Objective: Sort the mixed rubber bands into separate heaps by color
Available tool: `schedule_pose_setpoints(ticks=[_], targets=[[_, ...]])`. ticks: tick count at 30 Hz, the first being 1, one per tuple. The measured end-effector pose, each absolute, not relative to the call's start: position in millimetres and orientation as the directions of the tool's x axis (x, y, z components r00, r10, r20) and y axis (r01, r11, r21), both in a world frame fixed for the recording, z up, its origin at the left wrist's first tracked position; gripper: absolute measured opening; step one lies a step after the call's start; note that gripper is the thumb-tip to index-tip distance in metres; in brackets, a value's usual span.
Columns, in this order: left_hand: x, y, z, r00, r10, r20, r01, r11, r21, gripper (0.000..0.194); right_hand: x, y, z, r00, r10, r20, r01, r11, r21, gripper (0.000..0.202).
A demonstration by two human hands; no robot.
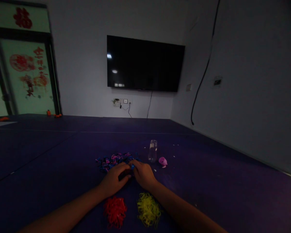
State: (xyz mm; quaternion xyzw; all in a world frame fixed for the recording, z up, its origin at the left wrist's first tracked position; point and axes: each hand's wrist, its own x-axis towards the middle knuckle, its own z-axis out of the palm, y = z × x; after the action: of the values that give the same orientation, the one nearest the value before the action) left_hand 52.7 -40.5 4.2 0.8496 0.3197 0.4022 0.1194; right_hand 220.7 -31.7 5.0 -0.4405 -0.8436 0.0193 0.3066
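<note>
Both hands meet at the near edge of a mixed pile of blue, pink and dark bands (116, 159). My left hand (115, 179) has its thumb apart from its fingers, and its fingertips touch the other hand. My right hand (143, 174) is curled, with something small and blue at its fingertips, too small to name. Nearer to me, a red pile of bands (115, 211) lies by the left forearm and a yellow pile of bands (148, 209) by the right forearm.
A clear bottle (152, 151) stands beyond my right hand, beside a pink cap-like piece (163, 161). Small white scraps lie on the purple surface (208, 181). Orange objects (57, 115) sit far left. A television (145, 64) hangs on the wall.
</note>
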Motion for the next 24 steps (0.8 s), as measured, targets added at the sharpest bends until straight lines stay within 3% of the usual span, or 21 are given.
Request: schedule_pose_setpoints(ticks=[7,19,24], targets=[[52.6,-40.3,2.0,0.493,0.616,0.614,0.449,-0.785,0.427,0.021,222.0,-31.2,4.2,-0.389,0.774,0.5,0.791,0.558,-0.249,0.027],[51.6,-36.6,1.4,0.4,0.67,0.626,0.505,-0.731,0.46,0.02,220.7,-29.5,5.2,-0.234,0.852,0.468,0.874,0.396,-0.282,0.022],[50.9,-33.4,2.2,0.47,0.644,0.603,0.556,-0.747,0.365,0.014,222.1,-26.2,4.6,-0.161,0.865,0.476,0.893,0.333,-0.303,0.02]])
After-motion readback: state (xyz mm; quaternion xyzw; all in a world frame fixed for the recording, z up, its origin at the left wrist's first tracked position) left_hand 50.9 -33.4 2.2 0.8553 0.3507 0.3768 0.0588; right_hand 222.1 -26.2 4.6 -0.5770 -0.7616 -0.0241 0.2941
